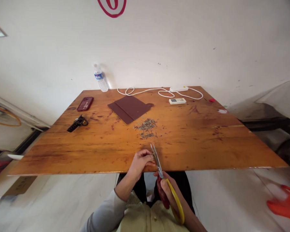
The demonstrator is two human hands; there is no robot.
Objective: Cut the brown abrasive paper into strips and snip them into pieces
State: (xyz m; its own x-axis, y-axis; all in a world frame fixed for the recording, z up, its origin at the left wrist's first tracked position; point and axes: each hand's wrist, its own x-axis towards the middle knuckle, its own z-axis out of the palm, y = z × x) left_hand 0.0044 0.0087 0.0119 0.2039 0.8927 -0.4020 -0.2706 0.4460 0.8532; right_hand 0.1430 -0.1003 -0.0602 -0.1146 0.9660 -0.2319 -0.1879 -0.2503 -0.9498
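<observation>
Here we are, close in at the near edge of the table (207, 151), and our left hand (137, 163) has thumb and fingertips pinched together on a small brownish piece (152, 157), too small to make out clearly. Over on the other side, our right hand (168, 187) is curled around the handles of the scissors (159, 166) — one loop yellow, one red — with the metal blades parted by a narrow gap, pointing away from us, right beside those pinched fingertips.

Just beyond the blade tips we have the clippings (148, 124), thin grey-brown slivers in one larger heap and a smaller scatter nearer us. Behind them lies a maroon folder (130, 108), set at an angle on glossy, stained orange-brown wood.

Out to the left, a dark red phone (85, 103) and a black strapped object (77, 123); up by the wall, a clear bottle (101, 80) with a blue label. Along the back edge we follow a looping white cable (147, 91) to a power strip (178, 89), a white remote (177, 101) just in front — and a red ringed mark (116, 15) tops the pale wall (183, 42).
</observation>
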